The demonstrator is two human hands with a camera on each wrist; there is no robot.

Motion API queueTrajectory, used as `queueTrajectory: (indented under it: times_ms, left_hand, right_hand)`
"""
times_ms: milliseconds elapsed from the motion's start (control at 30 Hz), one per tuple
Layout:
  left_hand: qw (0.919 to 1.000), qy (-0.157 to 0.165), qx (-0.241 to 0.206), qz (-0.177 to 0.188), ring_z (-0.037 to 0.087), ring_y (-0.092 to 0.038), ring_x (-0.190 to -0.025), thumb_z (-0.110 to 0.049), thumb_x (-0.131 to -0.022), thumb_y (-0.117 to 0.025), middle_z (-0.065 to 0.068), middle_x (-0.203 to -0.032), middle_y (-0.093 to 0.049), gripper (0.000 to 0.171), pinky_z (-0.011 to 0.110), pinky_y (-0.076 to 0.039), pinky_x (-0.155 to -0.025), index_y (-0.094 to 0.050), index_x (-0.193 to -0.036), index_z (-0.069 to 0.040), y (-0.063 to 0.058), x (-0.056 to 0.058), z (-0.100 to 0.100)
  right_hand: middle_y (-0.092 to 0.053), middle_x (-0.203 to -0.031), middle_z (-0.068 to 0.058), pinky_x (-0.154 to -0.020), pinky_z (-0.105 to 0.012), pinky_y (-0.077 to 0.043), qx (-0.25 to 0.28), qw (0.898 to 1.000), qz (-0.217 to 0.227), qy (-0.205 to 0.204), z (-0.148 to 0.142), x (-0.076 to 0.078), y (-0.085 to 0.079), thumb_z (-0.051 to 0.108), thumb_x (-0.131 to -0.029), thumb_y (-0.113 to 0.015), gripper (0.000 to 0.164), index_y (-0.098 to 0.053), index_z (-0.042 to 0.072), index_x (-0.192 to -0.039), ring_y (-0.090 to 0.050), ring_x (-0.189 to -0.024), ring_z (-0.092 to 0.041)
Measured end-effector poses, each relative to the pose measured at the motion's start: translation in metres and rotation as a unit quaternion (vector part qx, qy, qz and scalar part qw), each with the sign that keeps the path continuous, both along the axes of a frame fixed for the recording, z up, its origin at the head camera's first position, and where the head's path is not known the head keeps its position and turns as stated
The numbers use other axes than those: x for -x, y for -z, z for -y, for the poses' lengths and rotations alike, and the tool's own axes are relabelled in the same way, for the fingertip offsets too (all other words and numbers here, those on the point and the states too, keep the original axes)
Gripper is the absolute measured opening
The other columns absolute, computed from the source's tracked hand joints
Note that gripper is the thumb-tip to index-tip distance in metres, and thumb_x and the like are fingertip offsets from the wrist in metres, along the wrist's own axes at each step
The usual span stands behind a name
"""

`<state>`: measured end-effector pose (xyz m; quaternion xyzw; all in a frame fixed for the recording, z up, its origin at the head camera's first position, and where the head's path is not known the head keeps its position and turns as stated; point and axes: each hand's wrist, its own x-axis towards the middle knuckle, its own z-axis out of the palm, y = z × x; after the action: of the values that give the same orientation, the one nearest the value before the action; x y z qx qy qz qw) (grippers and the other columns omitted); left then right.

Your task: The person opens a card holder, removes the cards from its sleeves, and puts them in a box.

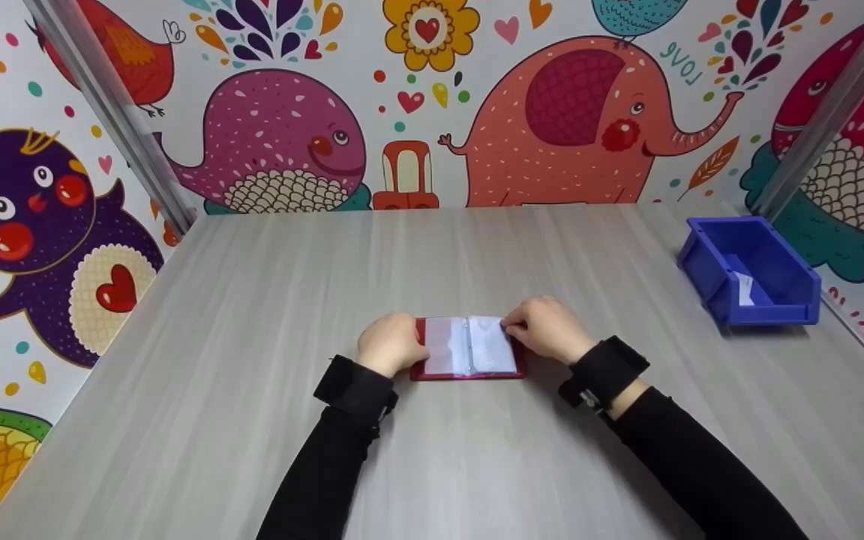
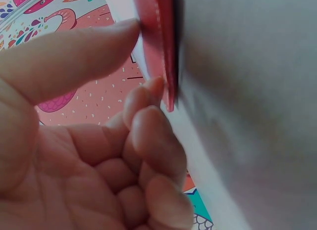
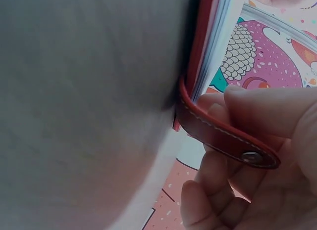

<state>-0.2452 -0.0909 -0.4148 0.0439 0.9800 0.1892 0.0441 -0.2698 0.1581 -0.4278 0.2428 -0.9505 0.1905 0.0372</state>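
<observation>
A small red card holder [image 1: 447, 346] lies spread open on the table, its clear plastic sleeves [image 1: 492, 346] showing on both sides of the middle fold. My left hand [image 1: 389, 343] holds the left cover, thumb on the inner face and a fingertip at the stitched red edge [image 2: 156, 37]. At the upper right corner, my right hand [image 1: 550, 328] pinches the edge of the sleeves between thumb and index finger. A red strap [image 3: 213, 130] with a metal snap [image 3: 251, 157] sticks out from the right side, in front of the right fingers.
On the right side of the light wood-grain table [image 1: 252, 300] stands a blue plastic bin [image 1: 773, 315] with a white paper piece [image 1: 745, 289] in it. Panels with cartoon animals [image 1: 567, 135] border the back and sides, with metal posts [image 1: 113, 112] at the corners.
</observation>
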Motion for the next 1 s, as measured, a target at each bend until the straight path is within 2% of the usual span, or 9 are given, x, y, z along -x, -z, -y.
queueTrajectory:
  times_ms: [467,667,1000]
  left_hand:
    - [1.0000,-0.001,0.002,0.003,0.021,-0.056,-0.069,-0.017,-0.075,-0.075,0.001,-0.073,-0.058,0.019,0.037,-0.046,-0.059,-0.058,-0.070,-0.011,-0.0023,-0.0005,0.0003]
    - [1.0000,0.001,-0.003,0.001,0.021,-0.056,-0.069,-0.016,-0.075,-0.075,0.002,-0.073,-0.058,0.018,0.037,-0.046,-0.059,-0.058,-0.071,-0.010,-0.0013,-0.0001,0.0006]
    - [1.0000,0.000,-0.003,-0.002,0.021,-0.056,-0.068,-0.016,-0.076,-0.075,0.002,-0.073,-0.058,0.019,0.037,-0.046,-0.059,-0.058,-0.070,-0.010,0.0002,-0.0003,-0.0003]
  right_hand:
    - [-0.073,-0.089,-0.009,-0.081,-0.044,-0.048,-0.006,0.998,-0.045,-0.035,-0.0007,-0.0030,-0.0002,0.008,-0.085,-0.074,0.010,-0.079,0.005,-0.093,-0.065,-0.086,-0.032]
    - [-0.070,-0.080,-0.006,-0.077,-0.043,-0.047,-0.016,0.995,-0.080,-0.058,0.0008,-0.0044,0.0006,0.007,-0.081,-0.077,0.007,-0.080,0.005,-0.088,-0.064,-0.078,-0.029]
    - [-0.066,-0.074,-0.005,-0.071,-0.040,-0.045,-0.015,0.992,-0.106,-0.073,-0.0002,-0.0061,0.0027,0.007,-0.078,-0.080,0.007,-0.080,0.006,-0.085,-0.060,-0.073,-0.027]
